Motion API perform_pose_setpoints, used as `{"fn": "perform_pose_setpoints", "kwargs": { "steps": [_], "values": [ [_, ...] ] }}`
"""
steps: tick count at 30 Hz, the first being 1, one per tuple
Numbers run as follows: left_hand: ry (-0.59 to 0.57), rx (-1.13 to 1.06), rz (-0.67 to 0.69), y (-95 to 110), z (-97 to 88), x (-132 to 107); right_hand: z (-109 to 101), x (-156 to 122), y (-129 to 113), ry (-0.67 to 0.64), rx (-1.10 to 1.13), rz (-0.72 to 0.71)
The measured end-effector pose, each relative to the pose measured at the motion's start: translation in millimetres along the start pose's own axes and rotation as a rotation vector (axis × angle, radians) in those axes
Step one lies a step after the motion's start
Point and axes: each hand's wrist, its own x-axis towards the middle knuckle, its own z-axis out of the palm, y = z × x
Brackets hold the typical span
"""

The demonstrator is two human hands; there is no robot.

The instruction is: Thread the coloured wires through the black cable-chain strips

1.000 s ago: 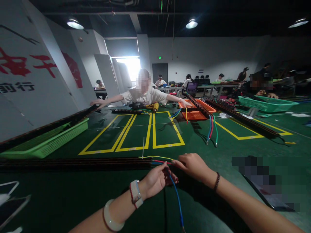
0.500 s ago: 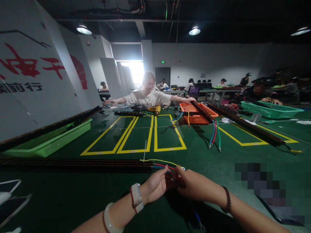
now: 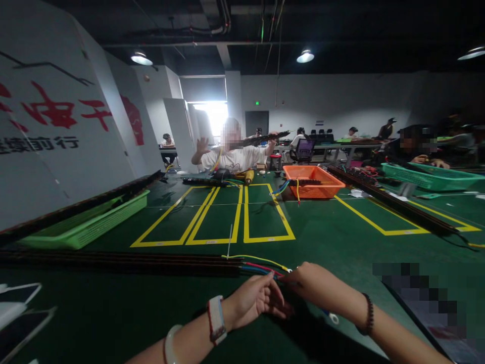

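A long dark sleeved cable bundle (image 3: 121,263) lies across the green table from the left. Coloured wires (image 3: 261,266), yellow, red, blue and green, stick out of its right end. My left hand (image 3: 254,302) sits just below those wire ends with its fingers loosely curled and pinching toward them. My right hand (image 3: 316,285) is closed on the wire ends from the right, thumb and fingers pressed together. A small white terminal (image 3: 333,318) shows under my right wrist.
A green basket (image 3: 87,225) stands at the left, an orange basket (image 3: 312,182) at the back, another green basket (image 3: 428,174) at the right. Yellow tape rectangles (image 3: 227,217) mark the table. A person opposite (image 3: 231,151) lifts a dark bundle (image 3: 261,137). Flat cards (image 3: 18,303) lie at bottom left.
My hands stayed at the wire ends; the blue wire that hung toward me is no longer visible. The person opposite raised both arms and lifted a long bundle off the orange basket.
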Motion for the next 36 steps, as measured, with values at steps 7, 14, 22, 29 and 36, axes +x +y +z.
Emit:
{"fn": "perform_pose_setpoints", "kwargs": {
  "steps": [7,14,22,29,36],
  "values": [
    [-0.025,0.033,0.01,1,3.7,-3,10,2,-1,-0.081,-0.053,-0.017],
    [-0.052,0.031,0.009,0,4.2,-2,11,3,-3,-0.101,-0.077,-0.037],
    [-0.032,0.037,0.005,0,4.6,-2,7,2,4,-0.049,-0.119,-0.049],
    [-0.038,0.054,0.001,-1,3.2,-1,-2,10,26,0.079,0.258,-0.088],
    [-0.015,0.064,0.002,0,6.1,-3,37,26,66,0.397,0.347,0.012]
  ]
}}
